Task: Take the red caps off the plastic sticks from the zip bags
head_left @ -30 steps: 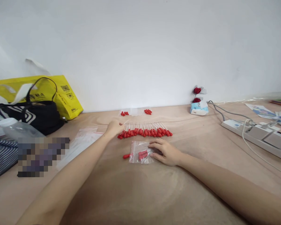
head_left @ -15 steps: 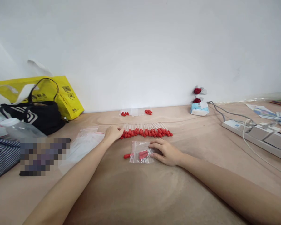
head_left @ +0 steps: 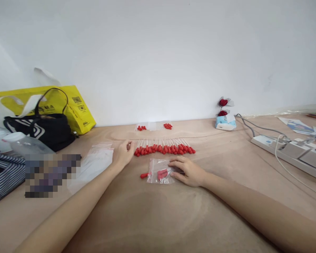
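A row of thin clear droppers with red bulbs (head_left: 164,149) lies across the wooden table (head_left: 158,214). My left hand (head_left: 123,155) hovers just left of the row's end, its fingertips pinched together; whatever they hold is hidden. My right hand (head_left: 187,171) rests on the right edge of a small clear plastic bag (head_left: 158,173), thumb and fingers gripping it. Several red-bulbed droppers are inside the bag. One loose red-bulbed dropper (head_left: 144,175) lies just left of the bag.
Empty clear zip bags (head_left: 94,162) lie left of my left hand. Two small filled bags (head_left: 154,126) sit by the wall. A yellow bag (head_left: 73,103), black handbag (head_left: 43,130) and bottle (head_left: 23,144) stand far left. A power strip (head_left: 292,151) and cables lie right, a tissue pack (head_left: 224,121) behind.
My left hand has drawn back to the left from the end of the dropper row, with its fingers pinched. The right hand has stayed on the bag.
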`<action>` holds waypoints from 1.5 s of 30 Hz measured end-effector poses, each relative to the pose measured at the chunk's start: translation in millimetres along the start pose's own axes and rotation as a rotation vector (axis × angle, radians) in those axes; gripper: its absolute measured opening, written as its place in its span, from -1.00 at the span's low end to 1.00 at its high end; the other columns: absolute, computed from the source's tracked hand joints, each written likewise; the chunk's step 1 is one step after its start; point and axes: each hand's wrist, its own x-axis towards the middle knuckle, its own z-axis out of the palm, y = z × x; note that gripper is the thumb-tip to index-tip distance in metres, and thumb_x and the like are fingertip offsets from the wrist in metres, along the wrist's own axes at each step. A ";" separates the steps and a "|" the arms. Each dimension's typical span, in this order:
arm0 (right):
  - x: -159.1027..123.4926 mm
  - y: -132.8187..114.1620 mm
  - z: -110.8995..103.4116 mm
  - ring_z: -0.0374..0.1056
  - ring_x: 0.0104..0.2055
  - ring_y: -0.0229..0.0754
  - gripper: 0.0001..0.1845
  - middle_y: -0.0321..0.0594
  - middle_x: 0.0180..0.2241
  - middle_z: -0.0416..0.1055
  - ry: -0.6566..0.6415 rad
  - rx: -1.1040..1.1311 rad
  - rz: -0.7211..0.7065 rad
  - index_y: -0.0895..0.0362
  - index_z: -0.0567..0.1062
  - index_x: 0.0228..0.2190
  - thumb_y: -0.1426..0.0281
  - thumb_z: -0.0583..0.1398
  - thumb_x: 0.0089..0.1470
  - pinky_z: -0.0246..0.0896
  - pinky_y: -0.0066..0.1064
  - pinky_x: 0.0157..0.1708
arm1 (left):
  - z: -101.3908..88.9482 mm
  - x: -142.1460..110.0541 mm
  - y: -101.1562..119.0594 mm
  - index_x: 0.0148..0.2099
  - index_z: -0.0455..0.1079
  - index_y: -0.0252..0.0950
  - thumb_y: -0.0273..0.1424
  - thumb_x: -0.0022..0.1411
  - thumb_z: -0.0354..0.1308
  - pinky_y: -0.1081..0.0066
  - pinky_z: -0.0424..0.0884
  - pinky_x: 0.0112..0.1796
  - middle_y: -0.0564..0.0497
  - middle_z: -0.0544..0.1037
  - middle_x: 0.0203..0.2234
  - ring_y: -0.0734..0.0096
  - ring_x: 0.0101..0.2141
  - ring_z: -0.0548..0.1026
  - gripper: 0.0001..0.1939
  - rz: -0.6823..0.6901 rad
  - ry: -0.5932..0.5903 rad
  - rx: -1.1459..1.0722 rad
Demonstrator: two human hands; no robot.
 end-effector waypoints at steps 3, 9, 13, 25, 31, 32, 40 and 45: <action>0.3 -0.5 -0.2 0.23 -0.09 -0.12 -0.63 -0.09 -0.11 0.31 -0.001 0.004 -0.002 0.16 0.35 -0.11 0.26 0.09 0.04 0.16 -0.23 -0.10 | -9.4 -29.7 7.2 -0.44 0.30 -0.29 -0.32 0.11 -0.07 0.51 0.21 -0.46 0.07 0.36 -0.61 0.48 -0.55 0.32 -0.80 0.395 -0.078 -0.216; 0.2 -0.9 0.3 0.23 -0.08 -0.12 -0.64 -0.07 -0.12 0.31 0.010 -0.001 0.000 0.16 0.36 -0.13 0.27 0.09 0.04 0.17 -0.25 -0.10 | -16.9 -62.7 7.4 -0.34 0.29 -0.29 -0.47 0.00 0.00 0.50 0.29 -0.38 0.03 0.40 -0.42 0.48 -0.42 0.35 -0.88 0.590 -0.426 -0.309; -0.4 -0.4 0.8 0.23 -0.09 -0.12 -0.64 -0.06 -0.13 0.32 0.012 -0.007 -0.002 0.16 0.36 -0.12 0.27 0.09 0.04 0.17 -0.24 -0.10 | -20.5 -59.9 2.7 -0.40 0.31 -0.30 -0.41 0.06 -0.02 0.53 0.27 -0.44 0.05 0.40 -0.49 0.51 -0.48 0.35 -0.89 0.566 -0.446 -0.221; -0.1 -0.5 0.1 0.23 -0.09 -0.12 -0.64 -0.08 -0.13 0.32 0.011 -0.005 -0.003 0.16 0.35 -0.12 0.27 0.09 0.04 0.17 -0.24 -0.11 | -58.2 -7.5 -7.5 -0.42 0.39 -0.31 -0.37 0.01 0.08 0.57 0.30 -0.57 0.08 0.48 -0.60 0.55 -0.62 0.39 -0.87 0.429 0.109 -0.239; 0.9 -1.0 0.1 0.24 -0.10 -0.12 -0.64 -0.08 -0.14 0.32 0.017 -0.009 -0.013 0.15 0.36 -0.13 0.26 0.10 0.04 0.17 -0.25 -0.11 | -4.5 0.9 44.3 -0.35 0.39 -0.31 -0.45 0.11 0.02 0.52 0.39 -0.38 0.03 0.50 -0.47 0.51 -0.45 0.45 -0.88 0.750 0.332 -0.308; 1.2 -1.3 -0.1 0.23 -0.10 -0.13 -0.64 -0.09 -0.14 0.32 0.017 -0.011 -0.012 0.15 0.36 -0.13 0.26 0.10 0.03 0.16 -0.25 -0.11 | 4.6 2.7 49.2 -0.32 0.39 -0.31 -0.47 0.14 0.00 0.52 0.39 -0.35 0.01 0.51 -0.43 0.50 -0.41 0.46 -0.86 0.812 0.330 -0.271; 1.7 -2.6 -1.5 0.24 -0.12 -0.12 -0.64 -0.09 -0.15 0.32 0.015 -0.014 -0.009 0.15 0.36 -0.14 0.23 0.09 0.04 0.16 -0.24 -0.13 | 47.2 9.4 63.4 -0.31 0.40 -0.29 -0.37 0.14 0.07 0.45 0.36 -0.35 0.01 0.51 -0.41 0.41 -0.39 0.46 -0.87 0.818 0.119 -0.005; 1.5 -3.2 -1.9 0.24 -0.10 -0.13 -0.65 -0.09 -0.14 0.32 0.018 -0.024 -0.008 0.15 0.36 -0.14 0.24 0.10 0.04 0.16 -0.25 -0.12 | 28.5 -0.9 55.9 -0.22 0.37 -0.29 -0.29 0.11 0.09 0.38 0.34 -0.26 -0.02 0.49 -0.34 0.35 -0.30 0.43 -0.78 0.699 0.014 -0.147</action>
